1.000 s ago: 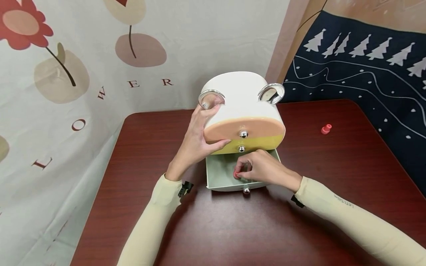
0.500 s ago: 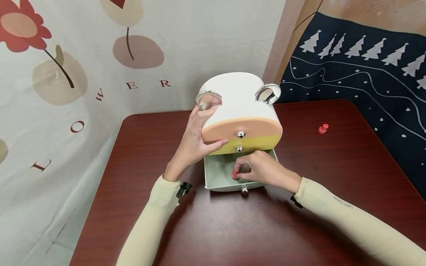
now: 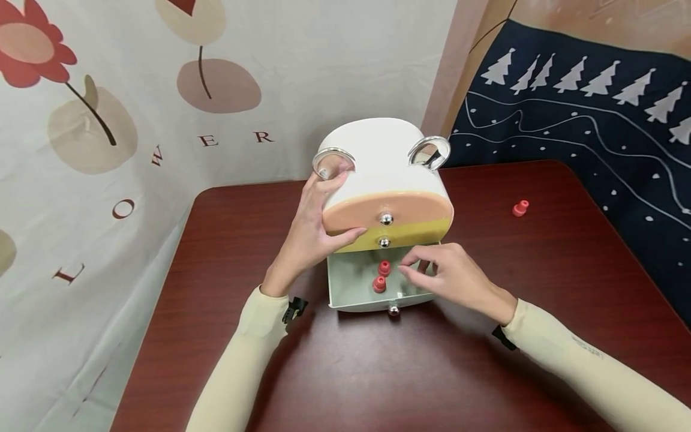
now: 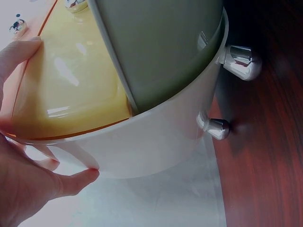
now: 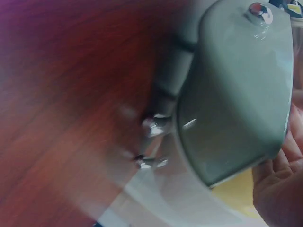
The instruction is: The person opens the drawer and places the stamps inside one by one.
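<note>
A small white drawer cabinet (image 3: 375, 150) has an orange upper front, a yellow middle drawer (image 4: 71, 85) and a pale green bottom drawer (image 3: 348, 291), which is pulled out. My left hand (image 3: 313, 231) grips the cabinet's left side, thumb across the front and fingers along the side wall. Two small red stepped pieces, one (image 3: 384, 267) behind the other (image 3: 379, 284), stand in the green drawer. Over the drawer's right side is my right hand (image 3: 456, 282), thumb and forefinger slightly apart with nothing between them. In the right wrist view it is partly cut off beside the drawer.
Another red piece (image 3: 520, 208) lies on the dark red table (image 3: 243, 240) to the cabinet's right. Two silver rings (image 3: 430, 153) stick up from the cabinet top, and round silver knobs (image 3: 385, 219) project from the drawer fronts. Silver feet (image 4: 241, 61) support the cabinet.
My right hand has let go of a red piece in the green drawer and moved right, uncovering both pieces there. The left hand keeps its grip on the cabinet.
</note>
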A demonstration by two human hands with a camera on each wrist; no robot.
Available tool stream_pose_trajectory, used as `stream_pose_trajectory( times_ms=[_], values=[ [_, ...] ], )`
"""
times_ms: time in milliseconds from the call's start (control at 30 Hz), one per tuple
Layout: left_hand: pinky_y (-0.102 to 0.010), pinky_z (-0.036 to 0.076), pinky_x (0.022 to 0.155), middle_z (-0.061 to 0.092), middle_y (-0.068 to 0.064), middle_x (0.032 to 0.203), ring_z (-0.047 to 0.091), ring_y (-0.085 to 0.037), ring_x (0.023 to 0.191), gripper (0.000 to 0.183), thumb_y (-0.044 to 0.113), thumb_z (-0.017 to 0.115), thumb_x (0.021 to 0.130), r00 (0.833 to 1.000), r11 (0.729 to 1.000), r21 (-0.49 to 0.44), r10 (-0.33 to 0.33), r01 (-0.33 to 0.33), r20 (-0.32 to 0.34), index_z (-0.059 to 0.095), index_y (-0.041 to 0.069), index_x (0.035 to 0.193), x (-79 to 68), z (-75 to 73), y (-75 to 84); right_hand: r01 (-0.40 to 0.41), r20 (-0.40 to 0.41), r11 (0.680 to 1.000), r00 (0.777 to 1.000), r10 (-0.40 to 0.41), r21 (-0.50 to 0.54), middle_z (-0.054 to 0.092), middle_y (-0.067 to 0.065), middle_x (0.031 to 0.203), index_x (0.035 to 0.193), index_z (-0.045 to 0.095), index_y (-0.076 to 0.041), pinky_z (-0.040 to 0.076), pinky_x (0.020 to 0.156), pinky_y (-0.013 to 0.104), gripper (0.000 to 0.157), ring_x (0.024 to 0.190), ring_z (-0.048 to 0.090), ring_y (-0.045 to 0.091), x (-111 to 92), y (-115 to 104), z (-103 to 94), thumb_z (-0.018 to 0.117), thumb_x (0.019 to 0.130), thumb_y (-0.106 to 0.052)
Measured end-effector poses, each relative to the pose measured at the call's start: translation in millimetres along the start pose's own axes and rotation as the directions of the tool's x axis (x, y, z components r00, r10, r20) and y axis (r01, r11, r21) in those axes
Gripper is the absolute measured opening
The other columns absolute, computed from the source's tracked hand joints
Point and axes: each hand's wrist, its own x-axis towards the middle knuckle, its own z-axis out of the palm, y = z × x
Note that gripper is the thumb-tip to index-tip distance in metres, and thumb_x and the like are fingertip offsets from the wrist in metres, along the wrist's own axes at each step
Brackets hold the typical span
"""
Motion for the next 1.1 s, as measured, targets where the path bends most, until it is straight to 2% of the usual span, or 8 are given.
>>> stream_pose_trajectory(
  times_ms=[167,333,500,633,767,833,1000,1100],
  values=[
    [-0.052,0.033,0.120,0.051,-0.012,0.160,0.030,-0.028,0.156,0.092,0.017,0.103,0.075,1.000,1.000,-0.013,-0.004,0.004,0.004,0.051,0.011,0.152,0.1,-0.1,0.6,0.020,-0.142,1.000,0.990,-0.016,0.021,0.066,-0.019,0.076,0.094,0.081,-0.023,0.047,0.056,0.019,0.021,0.063,0.060,0.003,-12,10,-10.5,0.084,0.091,-0.003],
    [-0.052,0.032,0.120,0.052,-0.015,0.159,0.030,-0.029,0.156,0.092,0.015,0.102,0.075,1.000,1.000,-0.017,0.014,-0.014,0.000,0.051,0.010,0.152,0.7,0.5,-1.5,0.032,-0.274,0.999,0.961,-0.034,-0.013,0.062,-0.017,0.072,0.094,0.082,-0.021,0.038,0.051,0.018,0.022,0.057,0.050,0.002,-23,20,-26.8,0.083,0.089,0.001],
    [-0.051,0.032,0.120,0.054,-0.015,0.157,0.032,-0.031,0.154,0.094,0.014,0.102,0.075,0.999,0.999,-0.017,0.032,-0.032,-0.004,0.050,0.008,0.153,1.0,1.5,-2.6,-0.046,-0.402,0.999,0.915,0.035,-0.019,0.075,-0.004,0.079,0.096,0.083,-0.010,0.039,0.051,0.015,0.020,0.056,0.053,0.002,-35,38,-44.1,0.082,0.087,0.008],
    [-0.051,0.033,0.119,0.053,-0.014,0.158,0.032,-0.030,0.155,0.094,0.015,0.102,0.076,1.000,1.000,-0.010,0.014,-0.014,0.000,0.050,0.009,0.153,-1.6,0.3,-1.4,-0.130,-0.465,0.990,0.881,0.093,-0.048,0.076,0.001,0.082,0.099,0.083,-0.007,0.041,0.055,0.014,0.016,0.060,0.056,0.002,-41,55,-57.2,0.082,0.090,0.006],
    [-0.051,0.032,0.120,0.053,-0.014,0.157,0.032,-0.030,0.155,0.093,0.015,0.102,0.076,1.000,1.000,-0.014,0.017,-0.017,-0.002,0.050,0.009,0.153,-3.6,0.1,-0.9,-0.218,-0.490,0.966,0.863,0.125,-0.138,0.072,-0.004,0.082,0.104,0.082,-0.010,0.043,0.061,0.014,0.012,0.065,0.056,0.001,-45,73,-69.9,0.082,0.094,-0.003],
    [-0.051,0.032,0.120,0.053,-0.014,0.157,0.032,-0.030,0.155,0.094,0.014,0.102,0.075,1.000,1.000,-0.019,0.023,-0.024,-0.008,0.051,0.009,0.153,-3.4,0.2,-0.7,-0.256,-0.484,0.950,0.863,0.142,-0.179,0.070,-0.003,0.081,0.107,0.080,-0.009,0.042,0.063,0.015,0.012,0.066,0.055,0.001,-45,83,-76.2,0.081,0.096,-0.007],
    [-0.051,0.032,0.120,0.053,-0.014,0.157,0.033,-0.030,0.154,0.095,0.013,0.103,0.074,1.000,0.999,-0.023,0.027,-0.027,-0.011,0.051,0.009,0.153,-2.4,0.8,-1.1,-0.343,-0.471,0.906,0.860,0.197,-0.247,0.067,0.009,0.085,0.118,0.076,-0.006,0.039,0.071,0.024,0.022,0.073,0.053,0.003,-49,107,-89.7,0.080,0.098,-0.015],
    [-0.050,0.033,0.119,0.053,-0.014,0.157,0.033,-0.030,0.154,0.094,0.014,0.102,0.075,1.000,0.999,-0.022,0.029,-0.029,-0.007,0.051,0.008,0.154,-1.5,0.8,-1.4,-0.407,-0.477,0.879,0.841,0.255,-0.248,0.068,0.015,0.095,0.123,0.074,-0.004,0.039,0.077,0.025,0.029,0.080,0.056,0.009,-52,118,-96.9,0.079,0.099,-0.019]
  ],
)
